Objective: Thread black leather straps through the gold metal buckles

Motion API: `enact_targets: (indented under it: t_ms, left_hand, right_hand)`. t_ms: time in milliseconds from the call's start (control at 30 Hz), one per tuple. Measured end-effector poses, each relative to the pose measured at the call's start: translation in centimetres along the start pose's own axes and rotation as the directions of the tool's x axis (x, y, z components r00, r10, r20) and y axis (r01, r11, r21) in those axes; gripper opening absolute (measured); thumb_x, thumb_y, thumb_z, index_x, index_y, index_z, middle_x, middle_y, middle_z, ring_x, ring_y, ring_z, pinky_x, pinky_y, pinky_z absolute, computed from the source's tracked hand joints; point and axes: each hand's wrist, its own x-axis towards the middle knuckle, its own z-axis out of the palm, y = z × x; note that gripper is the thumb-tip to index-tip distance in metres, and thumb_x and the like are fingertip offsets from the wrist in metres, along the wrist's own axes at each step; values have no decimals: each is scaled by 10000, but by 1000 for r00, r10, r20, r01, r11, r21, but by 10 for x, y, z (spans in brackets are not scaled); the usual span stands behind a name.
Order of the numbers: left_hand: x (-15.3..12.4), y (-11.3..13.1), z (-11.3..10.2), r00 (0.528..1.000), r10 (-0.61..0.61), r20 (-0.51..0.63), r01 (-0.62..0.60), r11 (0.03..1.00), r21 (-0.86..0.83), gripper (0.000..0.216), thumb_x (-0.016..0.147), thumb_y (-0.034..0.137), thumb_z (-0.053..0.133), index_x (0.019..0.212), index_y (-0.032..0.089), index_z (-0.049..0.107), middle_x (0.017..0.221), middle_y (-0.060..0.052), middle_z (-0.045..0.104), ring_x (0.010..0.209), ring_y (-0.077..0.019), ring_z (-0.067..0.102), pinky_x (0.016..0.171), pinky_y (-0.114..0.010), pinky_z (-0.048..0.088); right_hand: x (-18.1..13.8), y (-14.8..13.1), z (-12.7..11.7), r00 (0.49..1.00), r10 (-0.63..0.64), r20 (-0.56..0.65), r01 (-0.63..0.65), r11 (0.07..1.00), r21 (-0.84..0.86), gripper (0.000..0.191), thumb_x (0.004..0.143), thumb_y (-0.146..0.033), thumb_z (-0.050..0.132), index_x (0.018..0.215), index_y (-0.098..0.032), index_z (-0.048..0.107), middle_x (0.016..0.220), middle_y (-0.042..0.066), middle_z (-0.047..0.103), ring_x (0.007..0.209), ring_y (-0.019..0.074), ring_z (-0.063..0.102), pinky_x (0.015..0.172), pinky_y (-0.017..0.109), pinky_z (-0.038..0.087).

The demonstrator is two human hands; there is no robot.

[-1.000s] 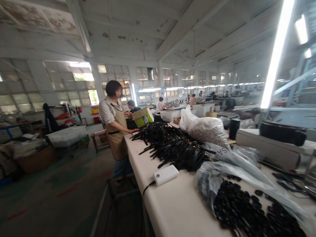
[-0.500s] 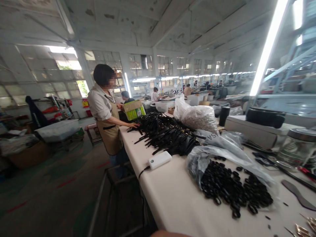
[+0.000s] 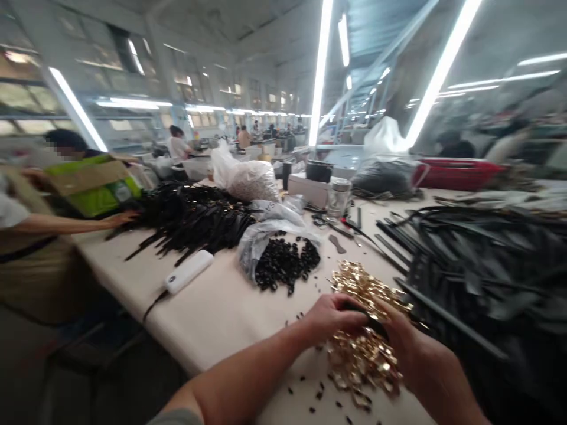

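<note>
My left hand (image 3: 333, 317) and my right hand (image 3: 401, 339) meet over a heap of small gold metal buckles (image 3: 365, 348) on the white table (image 3: 221, 307). Both hands have their fingers curled around a dark strap piece (image 3: 371, 321) held between them, just above the buckles. What exactly the fingers pinch is partly hidden. A big pile of black straps (image 3: 478, 265) lies right of my right hand.
A clear bag of black rings (image 3: 283, 262) lies beyond my hands, a white power bank (image 3: 188, 271) with cable to its left. Another strap pile (image 3: 195, 215) lies further back, where a co-worker's hand (image 3: 119, 219) rests. A glass jar (image 3: 338, 198) and a red bin (image 3: 456, 173) stand behind.
The view has swung right and down from the co-worker's end of the table to the gold buckles. My two hands have come into view, closed together over the heap.
</note>
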Motion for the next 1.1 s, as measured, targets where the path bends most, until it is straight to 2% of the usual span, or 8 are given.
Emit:
enact_targets:
  t_ms: [67,167,333,533,700,867,933,1100]
  left_hand:
    - [-1,2,0,1000,17,-9,-17,1000,6,389,618,409,782,865,125,681,726,-37,696,554,-103,622,577,-224,493]
    - [0,2,0,999,11,-41,-10,1000,22,344,657,390,759,846,137,623,706,-31,689,548,-121,633,529,-223,493]
    - [-3,0,3,999,34,-26,-30,990,137,329,670,405,745,806,146,595,635,7,642,500,-99,582,495,-207,463]
    - [-3,0,2,993,114,19,-113,921,373,330,743,471,656,694,152,586,511,29,566,422,-87,498,427,-200,385]
    - [-2,3,-2,994,104,-25,-87,925,371,344,759,480,626,661,160,550,483,20,570,408,-96,513,432,-206,404]
    - [-2,4,-3,999,43,-32,-33,962,270,363,736,505,647,717,153,563,527,23,583,415,-91,527,426,-192,397]
    - [-2,6,-5,998,55,-35,-45,967,249,374,741,515,644,720,150,565,537,22,584,419,-81,521,425,-180,382]
    - [3,22,-25,972,129,-198,-88,975,203,399,709,539,661,760,152,582,598,11,611,448,-82,539,433,-177,373]
  right_hand:
    - [0,1,-7,989,106,103,-102,994,-41,395,926,-248,366,1282,-208,530,889,87,729,676,210,696,554,270,501]
    - [5,-9,-14,949,222,224,-223,975,-21,415,955,-279,317,1329,-189,472,870,78,732,727,220,699,605,286,500]
    - [8,-26,-17,930,205,307,-248,963,107,273,867,-361,556,1109,-245,603,953,37,716,841,214,679,686,268,464]
    - [6,-25,-15,922,199,333,-230,972,55,164,865,-357,557,892,-219,642,825,25,700,753,190,653,632,248,395]
    - [9,-24,-25,917,212,337,-224,974,-1,162,852,-335,555,780,-211,633,746,17,684,680,168,632,594,245,369]
    - [8,-27,-24,946,175,274,-217,967,133,215,856,-297,541,1039,-222,624,977,34,694,848,174,642,722,246,425]
    - [7,-27,-22,952,181,246,-223,963,153,202,858,-287,527,1024,-221,623,955,31,692,836,174,637,729,250,429]
    - [7,-21,-26,958,250,138,-264,959,98,155,825,-223,502,919,-206,624,852,32,680,766,168,622,698,246,408]
